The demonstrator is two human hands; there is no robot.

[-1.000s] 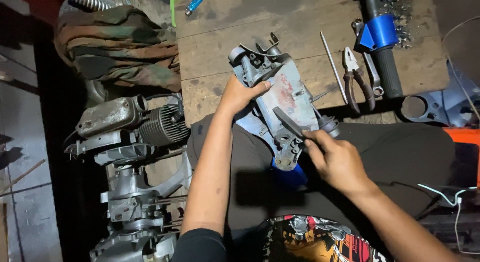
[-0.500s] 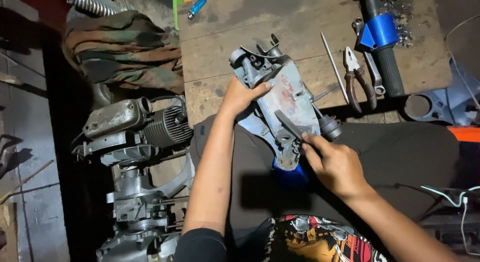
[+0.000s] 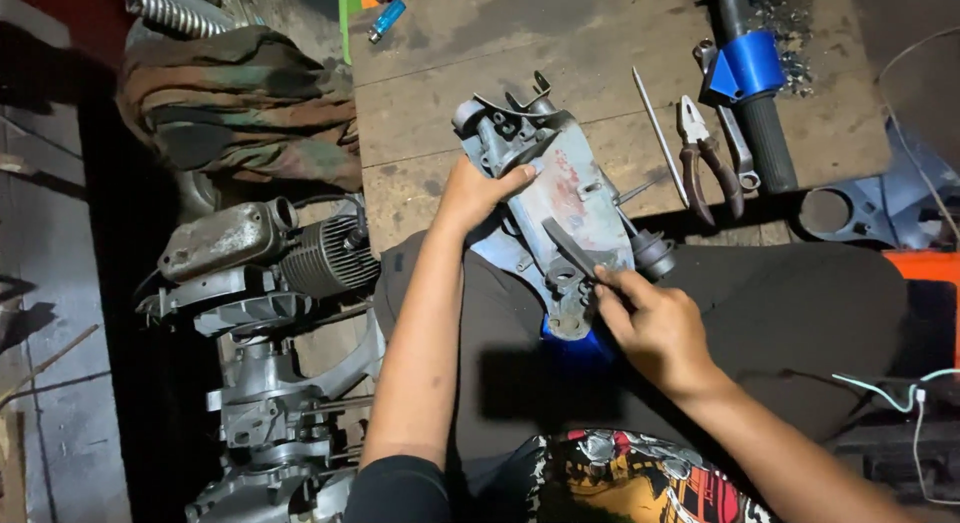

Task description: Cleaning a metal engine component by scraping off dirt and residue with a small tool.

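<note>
From my feed, going left to right: a bare engine block [image 3: 265, 313] sits on the floor at the left, with a camouflage cloth [image 3: 240, 103] bunched beyond it. My left hand [image 3: 475, 193] wraps around the far left side of the blue-grey metal housing [image 3: 555, 208], thumb laid over its face, which I judge steadies it where it leans from my lap onto the near edge of the wooden worktop [image 3: 440, 73]. My right hand [image 3: 650, 328] pinches a dark flat strip [image 3: 575, 251] between thumb and fingertips, pressed against the housing's near end. Further right on the worktop lie a thin rod [image 3: 658, 135], pliers [image 3: 705, 158] and a blue-collared handlebar grip [image 3: 750, 93]. I see no containers holding anything.
</note>
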